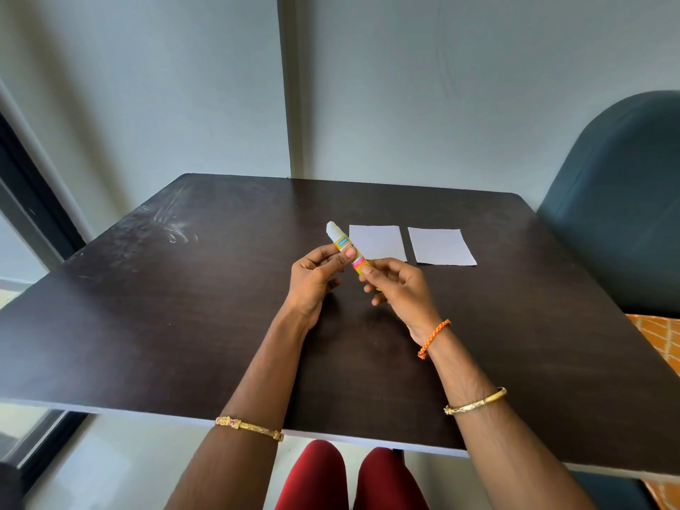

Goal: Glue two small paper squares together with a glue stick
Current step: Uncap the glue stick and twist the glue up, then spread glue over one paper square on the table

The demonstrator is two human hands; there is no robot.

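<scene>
A big dark brown table (184, 307) fills most of the view. Its top is wood with a fine grain, and it has pale scuff marks (173, 224) near the far left corner. The near edge of the table looks thin and white.

Both hands are above the middle of the table, holding one glue stick (349, 250) between them. The left hand (316, 281) pinches the upper part of the stick with its thumb and fingers. The right hand (395, 285) grips the lower part, with its fingers curled round it. The stick is yellow with a pink and blue label, and it tilts up and away to the left. Its white cap end points to the far side of the table.

Two small white paper squares (377, 242) (439, 246) lie flat on the table just past the hands (side by side, with a thin dark gap between them). The glue stick crosses in front of the left square's near corner.

The right arm wears an orange braided band (434, 338) and a gold bangle (474, 401). The left arm wears a gold bangle (250, 427) too.

Behind the table is a plain pale grey wall (147, 86) with a straight seam (285, 86) running up it. A dark blue-green chair back (622, 200) stands at the right. Under it is a bit of orange patterned cloth (658, 336). A dark window frame (33, 200) runs down the left side. Red trouser knees (349, 476) show under the table's near edge.
</scene>
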